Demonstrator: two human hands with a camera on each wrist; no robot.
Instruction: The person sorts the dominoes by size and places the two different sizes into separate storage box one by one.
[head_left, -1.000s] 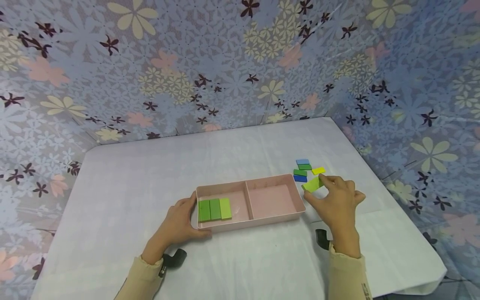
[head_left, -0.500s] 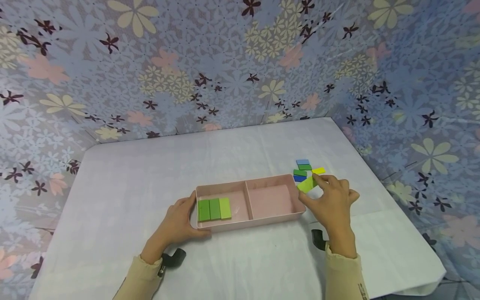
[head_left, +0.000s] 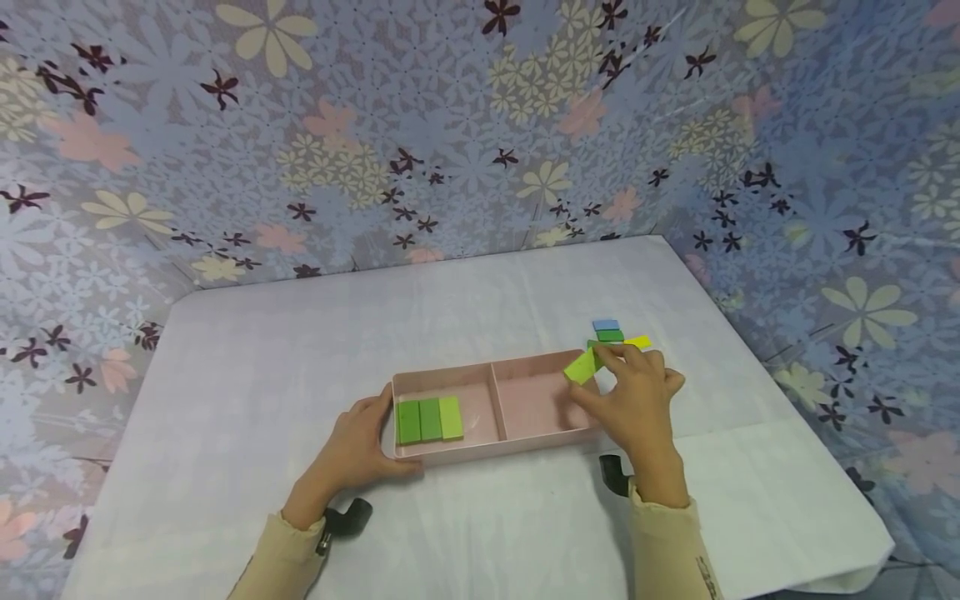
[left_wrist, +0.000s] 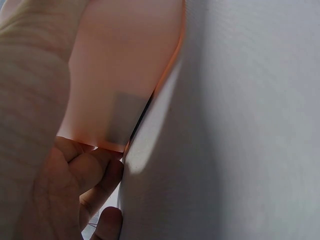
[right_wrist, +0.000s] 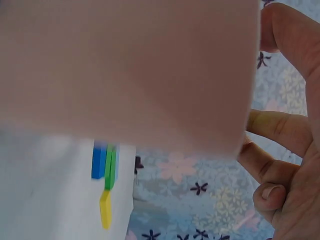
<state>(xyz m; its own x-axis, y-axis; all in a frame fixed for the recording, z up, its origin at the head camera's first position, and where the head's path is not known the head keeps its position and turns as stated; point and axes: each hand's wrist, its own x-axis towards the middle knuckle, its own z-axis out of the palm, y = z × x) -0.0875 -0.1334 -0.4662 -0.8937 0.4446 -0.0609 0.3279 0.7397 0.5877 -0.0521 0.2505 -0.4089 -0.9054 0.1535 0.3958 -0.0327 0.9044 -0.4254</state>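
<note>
A pink two-compartment box [head_left: 487, 449] lies on the table. My left hand [head_left: 356, 450] holds its left end, thumb along the front wall and fingers at the end wall. In the left wrist view, those fingers [left_wrist: 90, 172] curl near the box's edge. Between thumb and fingertips my right hand [head_left: 636, 402] pinches a tilted light green block [head_left: 580, 367] above the right compartment. Two green blocks [head_left: 419, 420] and a light green block [head_left: 451, 417] lie side by side in the left compartment. The box wall hides the pinched block in the right wrist view.
Beyond the box's right end lie a light blue block [head_left: 606, 325], a green block [head_left: 611, 336] and a yellow block [head_left: 637, 342]. Another green one is partly covered by my right hand. A blue block [right_wrist: 98, 161] shows in the right wrist view. Floral cloth [head_left: 450, 133] hangs behind the table.
My right hand has moved left with the light green block, from beside the box's right end to over the right compartment. The left hand and the box have stayed put.
</note>
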